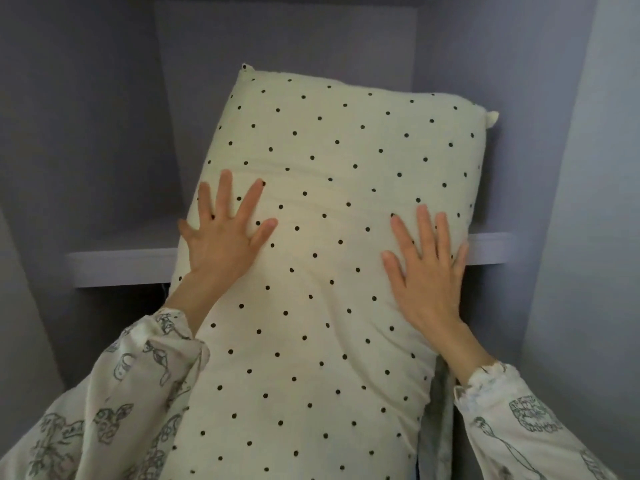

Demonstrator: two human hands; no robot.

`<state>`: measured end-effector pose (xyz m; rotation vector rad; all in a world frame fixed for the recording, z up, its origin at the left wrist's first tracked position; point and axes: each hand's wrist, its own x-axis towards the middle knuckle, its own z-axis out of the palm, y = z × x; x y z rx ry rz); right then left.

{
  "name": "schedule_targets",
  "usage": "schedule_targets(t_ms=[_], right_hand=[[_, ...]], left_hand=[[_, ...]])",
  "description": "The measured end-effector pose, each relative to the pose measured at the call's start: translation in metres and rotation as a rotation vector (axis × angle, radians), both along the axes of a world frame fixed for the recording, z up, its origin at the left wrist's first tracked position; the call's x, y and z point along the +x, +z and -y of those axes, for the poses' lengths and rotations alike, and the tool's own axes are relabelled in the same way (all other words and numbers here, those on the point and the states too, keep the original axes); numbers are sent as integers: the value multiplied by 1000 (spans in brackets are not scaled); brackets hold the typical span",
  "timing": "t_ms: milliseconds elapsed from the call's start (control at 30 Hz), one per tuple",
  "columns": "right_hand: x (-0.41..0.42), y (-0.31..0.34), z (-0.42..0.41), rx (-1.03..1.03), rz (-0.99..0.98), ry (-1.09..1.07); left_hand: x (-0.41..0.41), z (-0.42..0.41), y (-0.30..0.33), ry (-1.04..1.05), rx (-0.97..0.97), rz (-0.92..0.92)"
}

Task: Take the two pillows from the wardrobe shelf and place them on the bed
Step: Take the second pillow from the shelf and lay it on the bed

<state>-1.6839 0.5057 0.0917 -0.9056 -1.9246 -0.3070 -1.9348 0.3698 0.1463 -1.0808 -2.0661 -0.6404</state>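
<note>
A long cream pillow with black dots [322, 202] leans over the front edge of the wardrobe shelf [117, 266], its top end inside the recess and its lower end hanging down towards me. My left hand [225, 233] lies flat on its left side, fingers spread. My right hand [427, 271] lies flat on its right side, fingers spread, the outer fingers at the pillow's right edge. Both palms press on the pillow's face; neither hand wraps around it. A second pillow is not visible.
Grey wardrobe walls close in on the left [69, 133] and right [571, 168]. The back panel [284, 39] stands behind the pillow. A grey-blue cloth edge [440, 427] shows under the pillow's lower right. Below the shelf is dark space.
</note>
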Motion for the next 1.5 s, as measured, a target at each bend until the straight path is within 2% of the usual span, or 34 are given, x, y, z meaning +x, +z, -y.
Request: schedule_targets(t_ms=[233, 400, 500, 633, 700, 833, 1033, 1200, 1333, 1500], right_hand=[[-3, -5, -6, -344, -446, 217], [-2, -8, -13, -472, -604, 329], [2, -8, -18, -479, -615, 332], [4, -5, -22, -505, -640, 342], [7, -4, -25, -525, -669, 413], [8, -9, -31, -562, -697, 594], [10, -3, -37, -588, -732, 601], [20, 0, -30, -588, -717, 641], [29, -6, -21, -606, -669, 689], [40, -26, 0, -664, -559, 762]], left_hand=[[-3, 4, 1, -42, 37, 146], [-1, 10, 3, -91, 64, 211], [2, 10, 8, -164, 74, 275], [-8, 16, 17, -260, 102, 481], [-11, 19, 19, -262, 101, 528], [-20, 29, 18, -259, 108, 573], [-19, 31, 26, -334, 110, 587], [3, 44, 22, -344, 190, 609], [29, 66, -5, -353, 303, 653], [70, 109, -48, -228, 402, 719]])
